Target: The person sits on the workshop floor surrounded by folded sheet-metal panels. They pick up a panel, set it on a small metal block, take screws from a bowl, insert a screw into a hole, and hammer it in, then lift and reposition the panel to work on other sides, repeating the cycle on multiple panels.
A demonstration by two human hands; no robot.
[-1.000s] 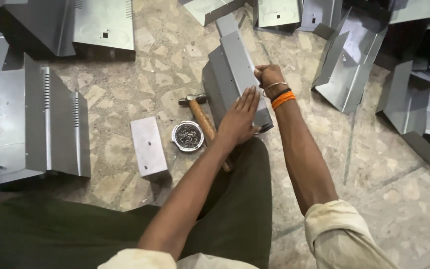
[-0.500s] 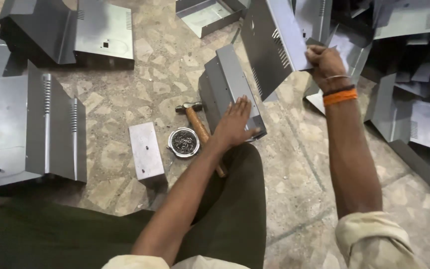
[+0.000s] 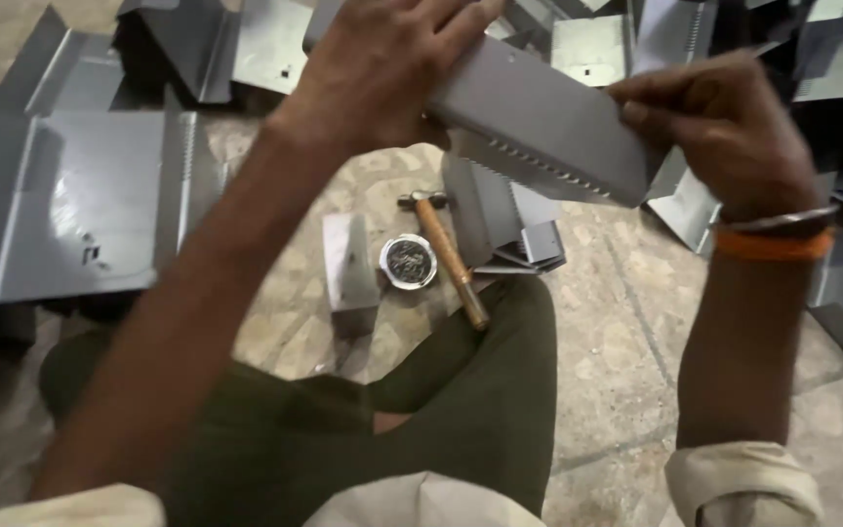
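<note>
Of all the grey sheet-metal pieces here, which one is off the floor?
The slotted panel, gripped by the left hand and right hand. The other bent panels rest on the stone floor.

hammer (image 3: 449, 256), round tin (image 3: 408, 261), metal block (image 3: 349, 262) on stone floor (image 3: 626, 342).

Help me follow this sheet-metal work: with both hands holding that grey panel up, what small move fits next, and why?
Probably lower the grey slotted panel, held between left hand and right hand, toward the bent metal piece standing on the floor in front of the knee. The hammer and small round tin lie untouched beside it.
</note>
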